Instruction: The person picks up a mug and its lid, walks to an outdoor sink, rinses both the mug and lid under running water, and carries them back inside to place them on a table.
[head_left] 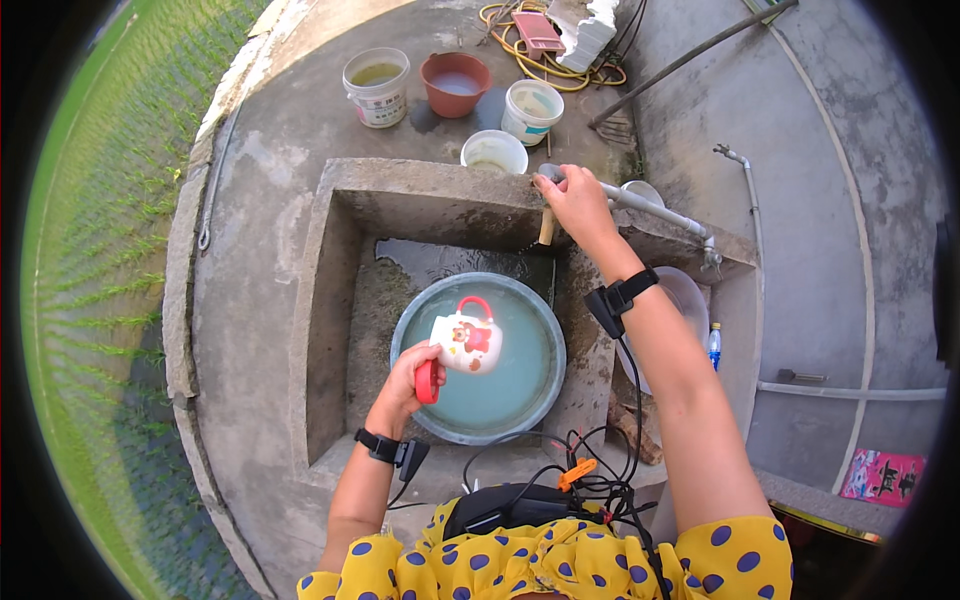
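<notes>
The left hand (410,376) firmly grips a white bear-printed cup (466,346) with red loop handle (475,299), plus a red ring-shaped piece (427,382), over a round grey-blue water basin (480,437). The cup lies at its two o'clock, long axis roughly nine-to-three; the right hand (578,205), farther off at one o'clock, clasps a grey pipe's end (550,174).

glossy cup (469,345), rough concrete sink (420,182)

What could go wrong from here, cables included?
The left hand alone holds the white mug and a red ring-shaped piece; either could slip into the basin.
The black cables appear close to the basin's near rim, so they might snag or get wet.
</notes>
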